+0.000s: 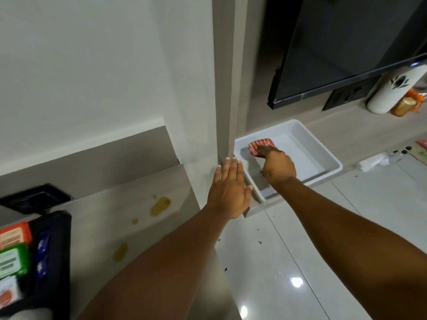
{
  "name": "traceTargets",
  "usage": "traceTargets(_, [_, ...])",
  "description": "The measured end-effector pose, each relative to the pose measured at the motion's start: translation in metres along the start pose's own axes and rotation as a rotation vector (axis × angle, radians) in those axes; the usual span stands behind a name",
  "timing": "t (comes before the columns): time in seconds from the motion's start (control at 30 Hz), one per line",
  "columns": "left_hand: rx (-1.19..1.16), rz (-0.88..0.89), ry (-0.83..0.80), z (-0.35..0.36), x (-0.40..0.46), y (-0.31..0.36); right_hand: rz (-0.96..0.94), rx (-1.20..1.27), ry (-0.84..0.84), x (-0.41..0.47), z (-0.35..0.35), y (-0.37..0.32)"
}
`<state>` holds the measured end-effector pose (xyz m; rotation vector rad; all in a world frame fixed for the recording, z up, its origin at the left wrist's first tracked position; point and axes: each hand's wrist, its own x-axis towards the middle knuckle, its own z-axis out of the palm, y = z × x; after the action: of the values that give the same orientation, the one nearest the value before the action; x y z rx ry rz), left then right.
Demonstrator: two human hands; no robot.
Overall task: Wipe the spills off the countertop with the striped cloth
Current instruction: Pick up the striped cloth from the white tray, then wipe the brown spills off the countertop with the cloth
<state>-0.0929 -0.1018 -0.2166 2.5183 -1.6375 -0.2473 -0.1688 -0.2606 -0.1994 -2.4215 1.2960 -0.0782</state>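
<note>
The cloth lay bunched in the far left corner of the white tray, its near part hidden under the right hand, whose fingers curled onto it — whether they truly gripped it could not be made out. The left hand was flat and open, fingers together, against the pillar that stood between the tray and the counter. On the counter lay yellow spills, one large, smaller ones nearer, the nearest blurred beside the left forearm. A black bin of packets was cut off at the lower left edge. Past the tray a dark screen hung over the shelf, with a white bottle and an orange jar at the right, partly cropped. Glossy floor lay open below, dotted with dark crumbs.
</note>
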Motion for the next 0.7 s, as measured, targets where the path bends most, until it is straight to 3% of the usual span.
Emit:
traceTargets(0.1, [-0.047, -0.043, 0.02, -0.017, -0.038, -0.008, -0.162, 0.159, 0.164, -0.054, -0.013, -0.017])
traceTargets(0.2, [-0.051, -0.052, 0.06, -0.026, -0.094, -0.02, -0.221, 0.277, 0.209, -0.136, -0.004, -0.043])
traceTargets(0.53, [-0.052, -0.147, 0.011, 0.008, -0.348, -0.141, -0.093, 0.295, -0.028, -0.359, 0.11, -0.133])
traceTargets(0.7, [0.102, -0.019, -0.087, 0.029, -0.436, -0.195, -0.002, 0.192, -0.067, -0.407, 0.156, -0.153])
